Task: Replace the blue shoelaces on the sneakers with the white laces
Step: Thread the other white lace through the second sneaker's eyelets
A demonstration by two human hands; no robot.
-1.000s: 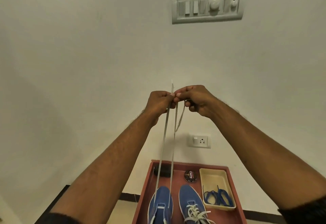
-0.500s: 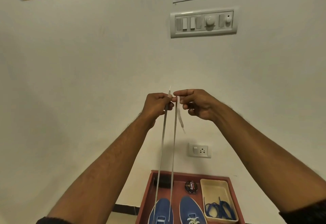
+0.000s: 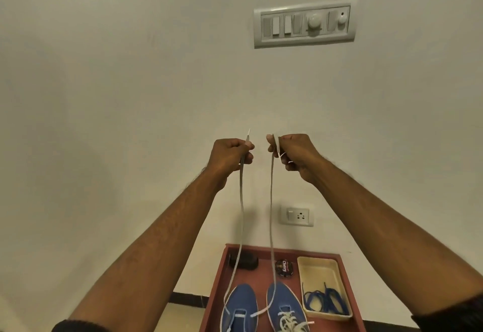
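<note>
White lace (image 3: 271,201): light, limp; both hands' fingers (image 3: 247,146) pinch an end each; grip at the stiff tips.

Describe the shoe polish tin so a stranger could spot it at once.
Find the red-brown tray at the foot of the wall. At its far end, the shoe polish tin sits between a black brush and a cream dish of blue laces. It alone is small, round, dark, with lettering on its lid.

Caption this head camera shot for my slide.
Both hands, left hand and right hand, hold white lace ends above left sneaker.
</note>
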